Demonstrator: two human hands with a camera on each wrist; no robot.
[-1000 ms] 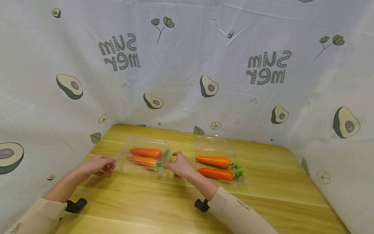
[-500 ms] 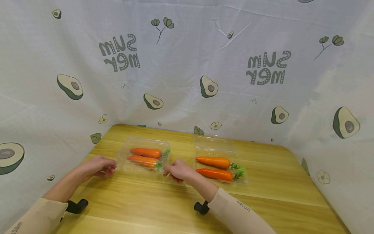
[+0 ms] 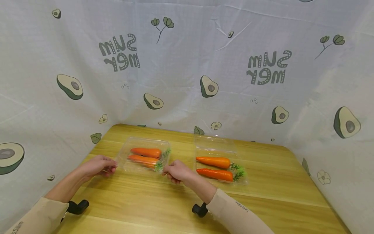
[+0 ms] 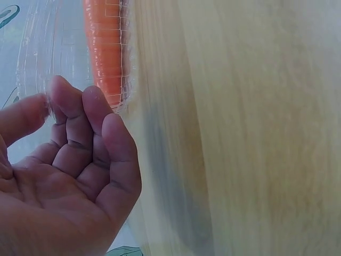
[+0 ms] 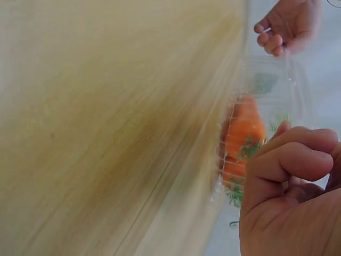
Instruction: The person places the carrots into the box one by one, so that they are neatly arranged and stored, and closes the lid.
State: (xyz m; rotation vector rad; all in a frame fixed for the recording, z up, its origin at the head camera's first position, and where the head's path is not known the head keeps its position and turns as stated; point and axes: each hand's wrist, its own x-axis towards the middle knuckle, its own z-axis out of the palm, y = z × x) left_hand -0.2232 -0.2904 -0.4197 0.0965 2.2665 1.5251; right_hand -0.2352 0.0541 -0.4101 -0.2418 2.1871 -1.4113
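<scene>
A clear plastic clamshell box [image 3: 124,157] sits at the left of the table, its lid over two orange carrots [image 3: 147,152] with green tops. My left hand [image 3: 101,165] pinches the box's left front corner between thumb and fingertips. At the right front corner, my right hand [image 3: 177,170] grips the rim with curled fingers. In the left wrist view the thumb and index finger of my left hand [image 4: 74,154] meet at the clear edge, beside one carrot [image 4: 106,48]. The right wrist view shows the fingers of my right hand [image 5: 290,176] bent in front of the box [image 5: 266,66], the thumb hidden.
To the right stands a second clear clamshell box [image 3: 214,144], lid raised at the back, with two carrots [image 3: 214,174] in it. The wooden table [image 3: 140,201] ends at a white curtain [image 3: 181,65] printed with avocados. Black camera mounts [image 3: 78,207] hang under the wrists.
My right hand's raised index finger has come down, and the fingers have closed on the box's right front corner. The left hand has moved only very slightly; box and carrots stay about where they were.
</scene>
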